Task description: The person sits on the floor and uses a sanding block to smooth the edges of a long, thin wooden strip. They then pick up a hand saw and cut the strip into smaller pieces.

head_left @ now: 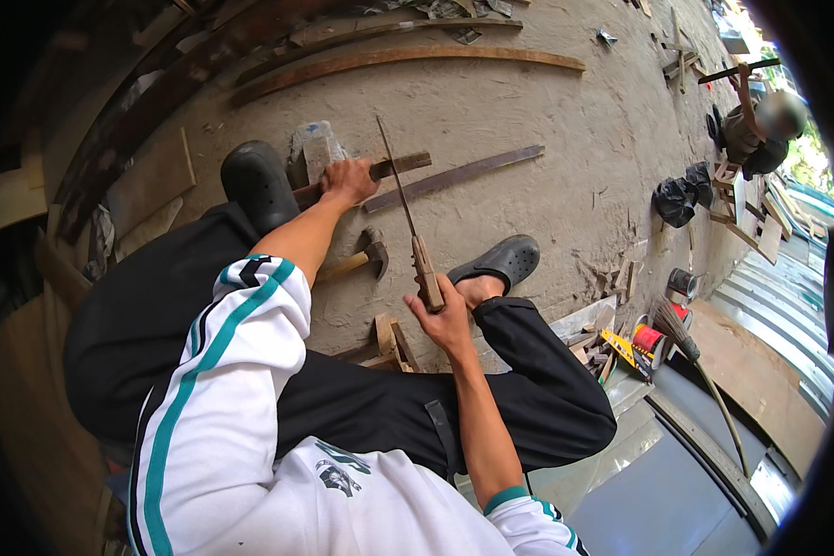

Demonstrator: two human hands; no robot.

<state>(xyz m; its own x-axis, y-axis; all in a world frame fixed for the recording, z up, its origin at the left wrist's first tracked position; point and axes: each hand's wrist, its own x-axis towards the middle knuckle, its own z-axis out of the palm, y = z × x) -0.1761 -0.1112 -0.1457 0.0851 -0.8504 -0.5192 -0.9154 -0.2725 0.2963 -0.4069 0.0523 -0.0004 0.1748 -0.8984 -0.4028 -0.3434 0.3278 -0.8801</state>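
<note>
My left hand [350,182] is closed over a dark wooden strip [406,167], pressing it down near a pale block [319,146] partly wrapped in plastic. In my right hand [445,320] is the wooden handle of a handsaw [423,271], held with the fingers wrapped round it. Its thin blade points away from me and crosses the strip just right of my left hand; whether the teeth have cut in cannot be made out. A second dark strip [463,174] lies on the ground beyond the blade. Nearer to me rests a hammer [376,252] with a yellowish handle.
My dark clogs [258,185] stand either side of the work. Long boards [408,57] lie at the far side. On the right are a broom [681,334], paint cans [682,285], a yellow-handled tool [625,350] and a black bag [676,199]. Another person [755,130] sits far right.
</note>
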